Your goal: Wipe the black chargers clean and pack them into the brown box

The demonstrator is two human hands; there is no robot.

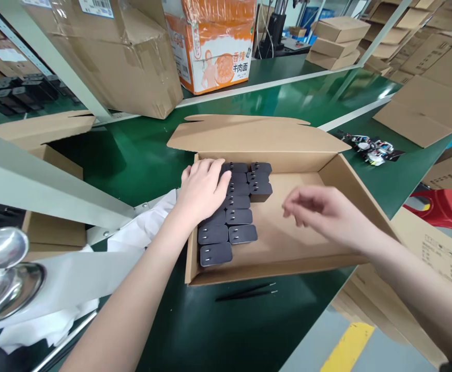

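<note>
Green matting covers the workbench (140, 155), which runs across the whole view with cardboard stock on and around it.

At far left, a polished metal fitting (1, 274) sits at the frame edge, with white sheets (74, 279) lying beside it. Behind these, a large brown carton (125, 57) stands on the bench, and an orange-and-white printed box (214, 44) stands just to its right.

At centre, a shallow open cardboard box (327, 178) rests on the matting with its lid flap folded back. Black plug adapters (229, 227) lie flat in the left part of the box, packed in touching rows; the right part of the box floor is bare cardboard.

The left hand (202, 191) lies palm down on the upper rows of adapters, fingers extended and close together, pressing on them rather than gripping any one unit. The right hand (319, 209) hovers above the bare box floor, well apart from the adapters. Its fingers are loosely curled and slightly blurred; nothing is held in it.

In front of the box, black tweezers (247, 293) lie on the matting. To the right, a small pile of mixed black-and-white parts (371, 147) sits on the bench, flat cardboard sheets (423, 111) lie beyond it, and a red plastic stool (447, 209) shows below the bench edge.
</note>
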